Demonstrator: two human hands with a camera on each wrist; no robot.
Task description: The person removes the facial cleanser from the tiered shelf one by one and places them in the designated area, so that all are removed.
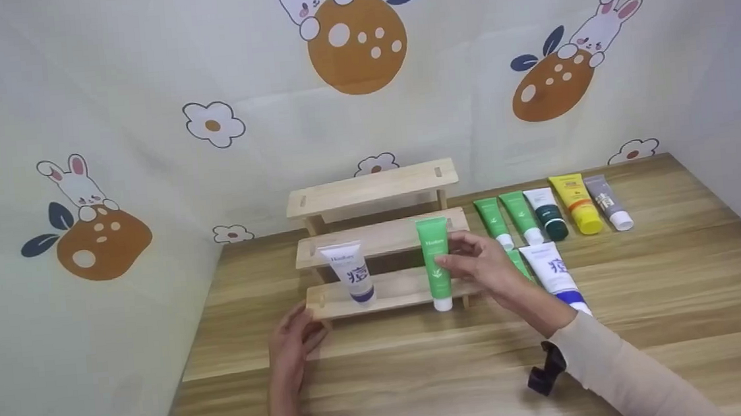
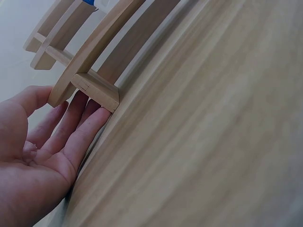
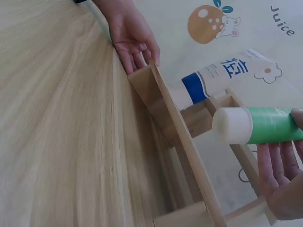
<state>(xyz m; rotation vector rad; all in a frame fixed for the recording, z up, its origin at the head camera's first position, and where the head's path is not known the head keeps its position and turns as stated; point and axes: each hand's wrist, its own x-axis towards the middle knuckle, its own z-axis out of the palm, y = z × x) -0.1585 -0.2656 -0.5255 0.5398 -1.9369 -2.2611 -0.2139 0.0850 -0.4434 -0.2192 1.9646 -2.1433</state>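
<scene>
A three-step wooden display rack [image 1: 395, 292] stands on the table. My left hand [image 1: 291, 346] grips the left end of its lowest step. In the left wrist view the thumb lies at the step's edge and the fingers [image 2: 75, 118] reach under it against the leg. My right hand [image 1: 491, 268] holds a green squeeze tube [image 1: 436, 265] with its white cap down, in front of the lowest step's right part. The right wrist view shows the cap [image 3: 232, 125] apart from the step. A white tube with a blue band [image 1: 350, 272] stands upright on that step's left part.
Right of the rack lie two green tubes [image 1: 492, 221], a white and dark green tube [image 1: 546, 214], a yellow tube [image 1: 576, 205] and a grey tube [image 1: 608, 202]. Nearer, a large white and blue tube [image 1: 550, 270] and another green tube [image 1: 518, 264] are partly hidden by my right arm.
</scene>
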